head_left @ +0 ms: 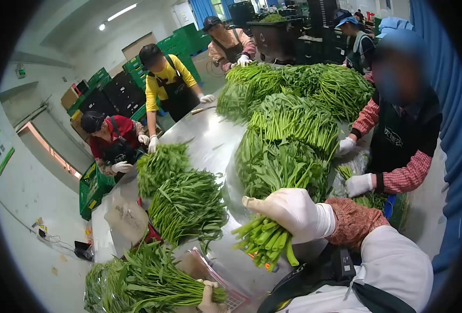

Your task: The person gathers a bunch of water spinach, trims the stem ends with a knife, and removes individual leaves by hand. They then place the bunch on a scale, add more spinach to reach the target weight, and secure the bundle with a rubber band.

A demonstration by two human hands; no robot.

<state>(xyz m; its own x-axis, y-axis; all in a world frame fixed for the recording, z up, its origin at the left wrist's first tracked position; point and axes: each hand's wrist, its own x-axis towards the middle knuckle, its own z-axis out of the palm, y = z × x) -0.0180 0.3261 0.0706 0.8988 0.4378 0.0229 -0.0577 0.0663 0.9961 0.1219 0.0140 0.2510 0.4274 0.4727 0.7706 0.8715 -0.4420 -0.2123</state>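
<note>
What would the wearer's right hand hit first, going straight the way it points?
Probably the leafy pile to its left in the picture, across a strip of tabletop. The right hand, gripping green stems, looks raised; depth is unclear, so it might pass above.

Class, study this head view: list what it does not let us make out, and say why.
In the head view:
- Gripped part of the cut stalks: hidden by the right hand.
- Wrist of the left hand: cut off by the bottom edge.
- Wording on the wall notice: too small.
</note>
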